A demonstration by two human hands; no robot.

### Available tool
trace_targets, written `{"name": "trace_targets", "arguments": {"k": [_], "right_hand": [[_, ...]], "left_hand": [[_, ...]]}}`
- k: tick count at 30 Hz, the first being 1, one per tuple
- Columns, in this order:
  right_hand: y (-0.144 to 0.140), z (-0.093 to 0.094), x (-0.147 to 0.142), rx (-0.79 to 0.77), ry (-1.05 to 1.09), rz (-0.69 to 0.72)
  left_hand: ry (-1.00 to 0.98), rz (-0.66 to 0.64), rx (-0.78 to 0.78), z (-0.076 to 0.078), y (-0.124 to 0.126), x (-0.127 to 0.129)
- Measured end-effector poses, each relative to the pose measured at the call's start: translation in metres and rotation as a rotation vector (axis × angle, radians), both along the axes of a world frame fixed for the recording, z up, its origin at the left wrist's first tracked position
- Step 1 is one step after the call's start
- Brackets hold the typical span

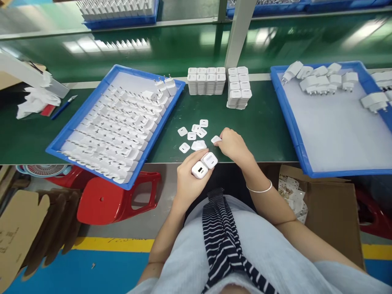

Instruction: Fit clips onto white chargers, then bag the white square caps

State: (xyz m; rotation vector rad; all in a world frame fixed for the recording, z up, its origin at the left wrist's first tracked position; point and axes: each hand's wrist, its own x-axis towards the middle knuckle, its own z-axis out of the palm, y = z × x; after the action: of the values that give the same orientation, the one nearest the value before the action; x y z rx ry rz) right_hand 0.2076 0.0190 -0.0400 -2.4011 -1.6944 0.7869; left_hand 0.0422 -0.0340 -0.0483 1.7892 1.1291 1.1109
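Two white charger bodies (pixel 199 169) sit side by side in my left hand (pixel 190 176), their port ends facing up. One end shows two dark ports; the other shows a single slot. My right hand (pixel 233 143) pinches a small white cover plate (pixel 216 139) at the table's front edge, just right of the loose plates. Several more white slotted plates (pixel 191 136) lie scattered on the green table (pixel 165 143) beyond my left hand. The undersides of the charger bodies are hidden by my fingers.
On the left, a blue tray (pixel 147 151) holds rows of white plug chargers (pixel 122 130). Stacks of white plates (pixel 206 81) stand at the back. Another blue tray (pixel 290 118) with chargers (pixel 320 79) is on the right. A red stool (pixel 104 200) and a cardboard box (pixel 330 216) are below.
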Motion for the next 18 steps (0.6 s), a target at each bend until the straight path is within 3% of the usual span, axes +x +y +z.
{"name": "trace_targets", "arguments": {"k": [6, 9, 18], "right_hand": [[-0.006, -0.01, 0.004, 0.113, 0.008, 0.075], [-0.009, -0.014, 0.006, 0.151, 0.02, 0.047], [-0.002, -0.012, 0.01, 0.062, 0.069, 0.007]], "left_hand": [[-0.035, 0.02, 0.01, 0.004, 0.001, -0.005], [-0.074, 0.012, 0.011, 0.005, 0.0, -0.008], [-0.164, -0.053, 0.068, 0.012, -0.002, -0.009]]}}
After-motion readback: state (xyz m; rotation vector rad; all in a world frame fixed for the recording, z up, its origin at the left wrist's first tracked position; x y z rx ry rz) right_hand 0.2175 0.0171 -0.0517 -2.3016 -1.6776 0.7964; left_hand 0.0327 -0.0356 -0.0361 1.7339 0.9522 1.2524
